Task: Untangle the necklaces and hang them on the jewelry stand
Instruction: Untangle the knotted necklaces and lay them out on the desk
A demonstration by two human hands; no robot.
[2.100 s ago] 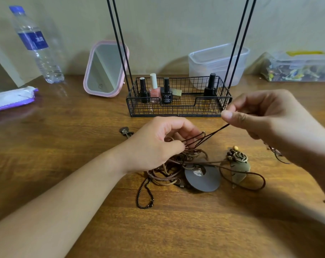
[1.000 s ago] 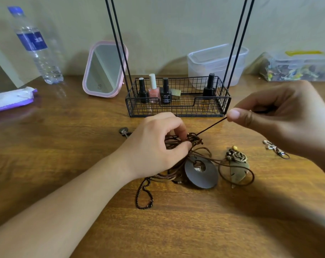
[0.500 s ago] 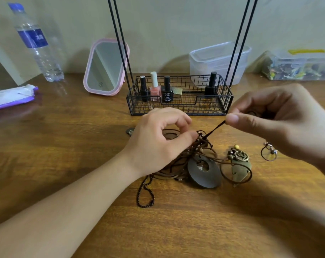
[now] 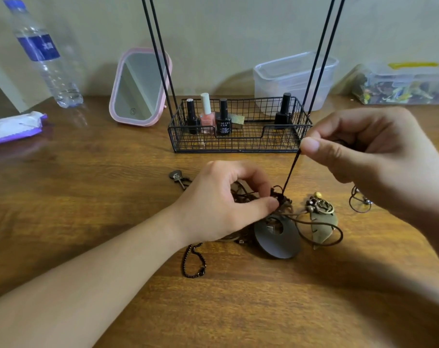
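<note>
Head view, frame centre: my left hand pinches the limp, snag-prone tangle at its knot while my right hand pinches one thin cord taut.

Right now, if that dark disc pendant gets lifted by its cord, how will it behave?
Probably swings and twists: the dark disc pendant looks rigid while its brown cord lies in loose curls. Likely drags neighbours, since that cord runs into the knot under the left hand. It may roll if it lands on edge.
</note>
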